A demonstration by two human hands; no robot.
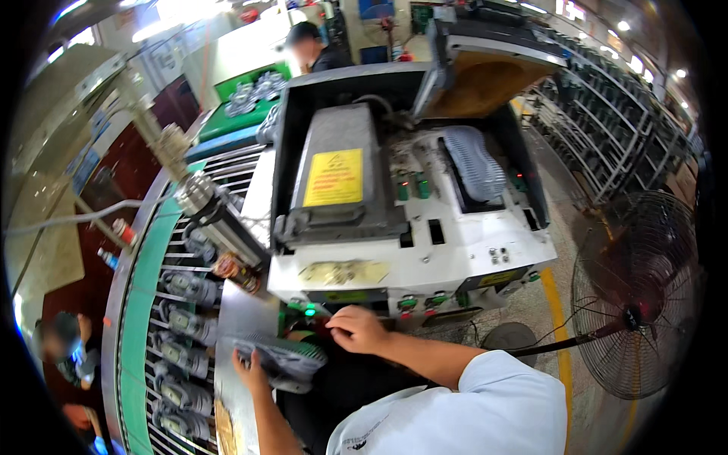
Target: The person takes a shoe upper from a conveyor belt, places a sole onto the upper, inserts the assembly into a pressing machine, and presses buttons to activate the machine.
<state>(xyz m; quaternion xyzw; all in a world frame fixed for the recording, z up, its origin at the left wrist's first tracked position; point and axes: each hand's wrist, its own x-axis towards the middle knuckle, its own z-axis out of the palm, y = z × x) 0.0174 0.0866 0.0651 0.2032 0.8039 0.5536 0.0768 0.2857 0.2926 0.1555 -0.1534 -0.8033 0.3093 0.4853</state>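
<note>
In my left hand is a grey shoe with a ridged sole, held low over my lap beside a metal ledge. The fingers of that hand are closed on its left end. My right hand is closed, its fingers curled, just right of the shoe and in front of the machine's lower panel. Whatever those fingers may hold is hidden. Ahead stands a white two-bay machine. Its left lid is down, and its right lid is raised over a grey shoe lying sole up in the bay.
To the left, a roller conveyor carries several grey shoes. A metal cylinder rises between conveyor and machine. On the right are a large floor fan and racks. Co-workers are at the back and lower left.
</note>
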